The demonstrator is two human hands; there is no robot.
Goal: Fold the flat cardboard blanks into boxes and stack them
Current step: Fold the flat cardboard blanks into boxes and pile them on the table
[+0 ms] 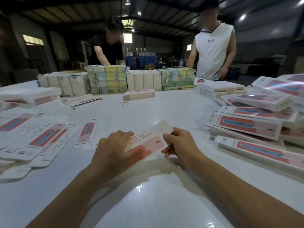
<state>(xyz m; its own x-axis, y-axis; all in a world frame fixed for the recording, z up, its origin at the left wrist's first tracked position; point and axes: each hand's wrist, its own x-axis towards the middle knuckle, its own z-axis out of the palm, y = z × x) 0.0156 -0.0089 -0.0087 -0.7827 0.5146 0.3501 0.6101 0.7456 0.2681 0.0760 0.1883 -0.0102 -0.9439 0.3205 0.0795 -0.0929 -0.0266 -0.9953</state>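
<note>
Holding: I see one cardboard blank (148, 142) held between both hands, just above the white table (164, 106), centre of view, long axis running toward upper right.
Blank look: white upper panel with small red print, pink and red lower panel; partly folded or flat, I cannot tell.
Left hand (113, 150): lies over the blank's near-left end, fingers curled onto its top face, gripping it.
Right hand (179, 145): pinches the blank's far-right end, thumb on top, fingers bent under the edge.
Flat blanks (41, 139): loose overlapping pile on the table, left of the hands; one single flat blank (87, 133) lies between pile and left hand.
Folded boxes (250, 125): stacked in layers on the right, near the right hand, not touching.
Lone box (139, 94): folded, mid-table, well apart.
Rubber bands (123, 103): a few beside it.
Wrapped bundles (107, 79): row along the far edge.
People: person in black (107, 50) bent over the bundles; person in white sleeveless top (213, 51) standing far right.
</note>
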